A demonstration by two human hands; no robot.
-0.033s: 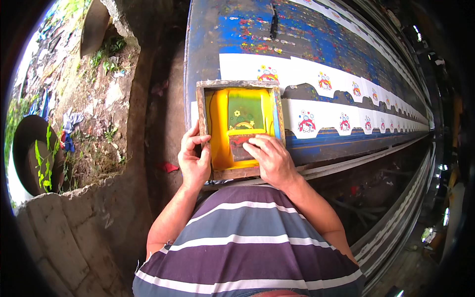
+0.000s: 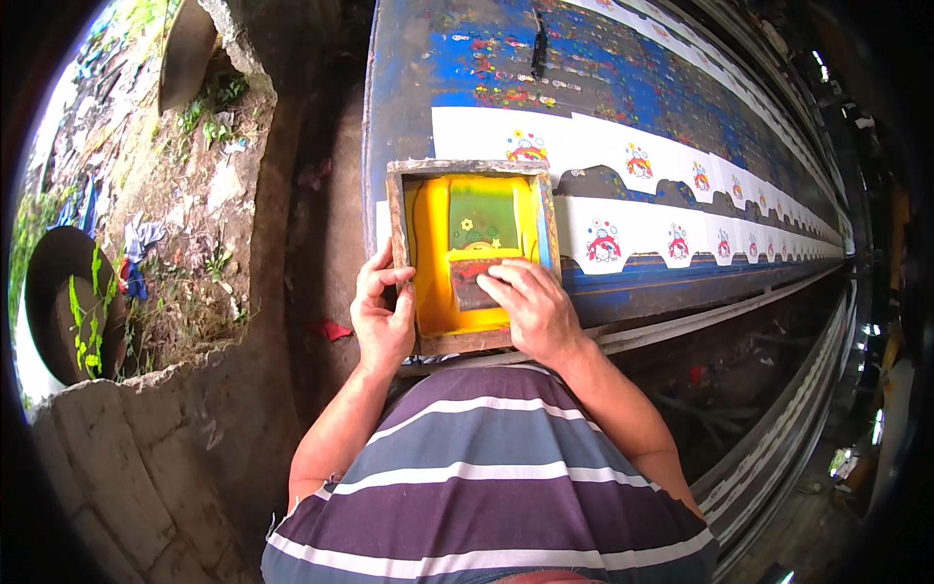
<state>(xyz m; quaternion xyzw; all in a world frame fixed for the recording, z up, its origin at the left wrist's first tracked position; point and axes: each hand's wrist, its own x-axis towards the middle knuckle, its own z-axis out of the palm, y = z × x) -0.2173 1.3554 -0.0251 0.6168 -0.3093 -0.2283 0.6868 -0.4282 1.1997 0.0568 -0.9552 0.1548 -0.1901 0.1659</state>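
Note:
A wooden screen-printing frame (image 2: 395, 209) lies on the near left end of a long table. Yellow ink coats its mesh, and a greenish window (image 2: 484, 209) shows flower and rainbow shapes. My left hand (image 2: 382, 310) grips the frame's left side, thumb on the inner edge and fingers outside. Inside the frame, my right hand (image 2: 530, 304) is closed on a squeegee (image 2: 469, 284), a dark reddish block with a yellow-inked far edge. The squeegee rests on the mesh just below the window. Some of the right fingertips are hidden behind the hand.
White cut-out sheets (image 2: 601, 232) with colourful cartoon prints run in rows along the blue, ink-spotted table (image 2: 467, 58). A thin black tool (image 2: 539, 44) lies at the far side. A rail (image 2: 700, 310) borders the near edge. Left is a broken wall opening (image 2: 253, 195) onto littered ground.
The squeegee and my right hand have shifted very slightly away from me across the mesh. My left hand and the frame look nearly unmoved.

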